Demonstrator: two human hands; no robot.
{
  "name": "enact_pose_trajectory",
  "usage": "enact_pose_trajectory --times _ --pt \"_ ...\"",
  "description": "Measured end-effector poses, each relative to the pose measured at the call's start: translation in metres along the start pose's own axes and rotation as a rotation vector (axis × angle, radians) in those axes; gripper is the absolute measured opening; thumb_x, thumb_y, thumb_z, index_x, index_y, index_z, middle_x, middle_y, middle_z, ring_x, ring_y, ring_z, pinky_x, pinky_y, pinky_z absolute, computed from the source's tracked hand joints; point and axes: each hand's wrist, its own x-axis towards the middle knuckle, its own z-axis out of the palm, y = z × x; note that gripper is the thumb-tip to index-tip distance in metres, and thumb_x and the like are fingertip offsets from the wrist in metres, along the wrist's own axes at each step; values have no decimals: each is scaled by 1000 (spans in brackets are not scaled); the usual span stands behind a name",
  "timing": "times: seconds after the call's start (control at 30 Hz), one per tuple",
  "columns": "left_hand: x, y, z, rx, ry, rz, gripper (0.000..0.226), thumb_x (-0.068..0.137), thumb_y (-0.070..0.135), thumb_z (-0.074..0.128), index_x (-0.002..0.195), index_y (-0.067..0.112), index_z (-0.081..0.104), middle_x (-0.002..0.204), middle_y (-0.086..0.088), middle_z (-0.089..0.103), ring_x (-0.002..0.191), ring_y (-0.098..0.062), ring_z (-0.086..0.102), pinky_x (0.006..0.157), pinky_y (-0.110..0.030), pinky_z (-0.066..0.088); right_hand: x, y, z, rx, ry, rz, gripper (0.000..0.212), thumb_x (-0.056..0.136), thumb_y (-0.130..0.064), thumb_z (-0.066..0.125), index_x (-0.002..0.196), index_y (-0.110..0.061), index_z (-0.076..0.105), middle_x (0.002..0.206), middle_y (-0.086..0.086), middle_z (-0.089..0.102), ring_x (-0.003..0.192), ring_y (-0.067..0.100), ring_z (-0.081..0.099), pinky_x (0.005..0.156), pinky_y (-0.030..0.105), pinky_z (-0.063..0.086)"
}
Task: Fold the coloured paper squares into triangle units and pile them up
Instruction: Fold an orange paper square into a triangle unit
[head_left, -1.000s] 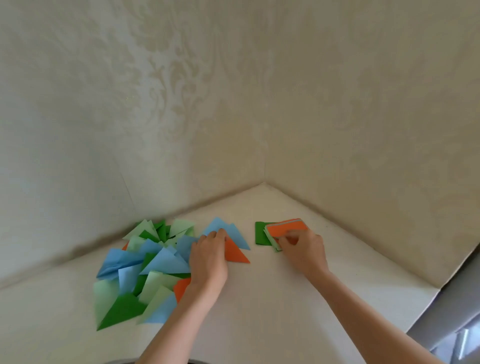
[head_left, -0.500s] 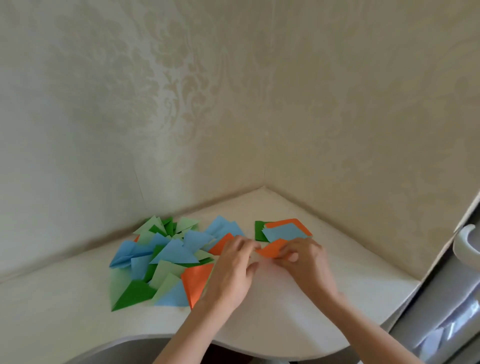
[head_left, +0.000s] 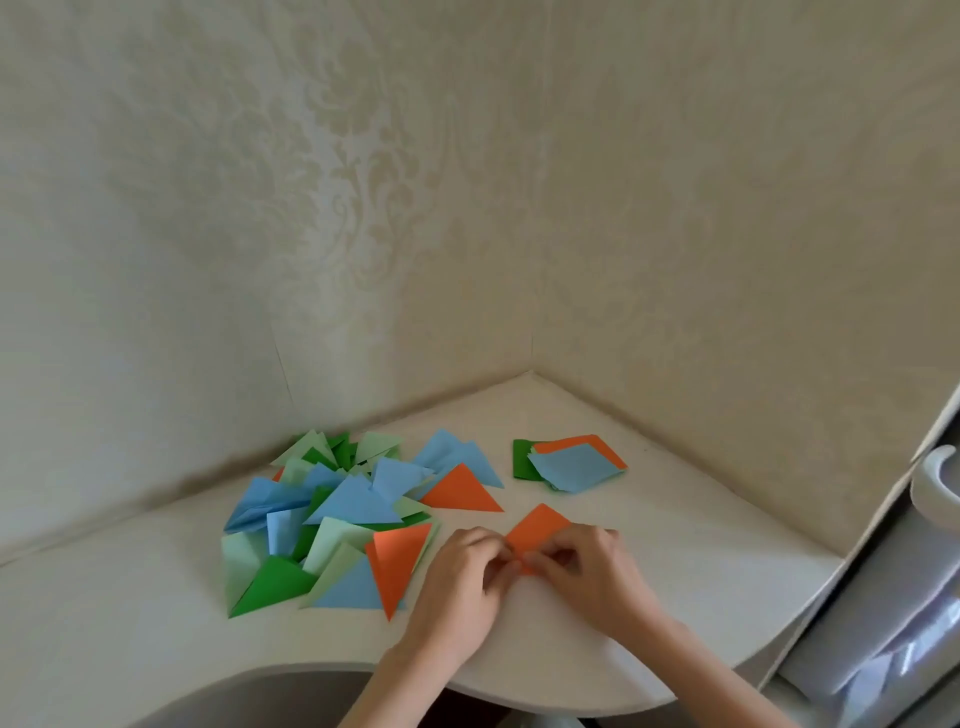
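1. Many folded paper triangles (head_left: 332, 525), in light blue, pale green, dark green and orange, lie overlapping in a loose pile on the left part of the desk (head_left: 691, 566), reaching back close to the wall edge.
2. One orange triangle (head_left: 397, 564) sits at the pile's front right, its point aimed at the desk's front edge; another orange triangle (head_left: 462, 491) lies flat at the pile's right side, partly over a light blue one.
3. Left hand (head_left: 462, 582) is near the front edge, just right of the pile, fingers curled in and pinching the near corner of an orange paper square (head_left: 537, 527).
4. That orange paper square lies on the desk between the two hands, its far corner pointing toward the back corner of the desk.
5. Right hand (head_left: 587, 569) meets the left at the same near corner, fingertips pressed onto the paper.
6. Behind the hands, toward the back corner, a small stack of unfolded squares (head_left: 569, 465) rests, light blue on top, with orange and dark green showing beneath.
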Motion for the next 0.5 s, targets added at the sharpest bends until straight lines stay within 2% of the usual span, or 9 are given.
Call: enact_pose_trajectory --times 0.1,0.2,0.37,0.5 --pt "3 1 7 9 34 -48 8 82 27 67 76 25 62 82 17 57 82 -3 52 71 -16 40 3 0 2 -7 18 22 18 80 -46 68 73 -30 70 70 -13 65 69 5 56 65 23 47" --pt "7 2 10 -18 51 -100 10 77 23 71 76 27 62 83 19 57 84 -4 52 72 -16 40 1 -1 3 33 40 43 12 74 -42 75 70 -35 66 69 -17 63 70 1 56 63 17 45" --pt "13 2 9 -120 17 -213 17 73 15 75 81 25 65 87 14 61 86 -4 55 78 -16 43 1 1 8 80 70 62 20 70 -40 79 79 -41 62 76 -19 58 70 -2 53 61 9 39" --pt "15 -2 3 -179 -37 -283 21 76 8 71 90 24 68 93 15 63 88 2 56 75 -4 39 10 5 0 38 -44 74 21 76 -22 76 95 -29 70 75 -21 54 66 -1 50 65 5 38"
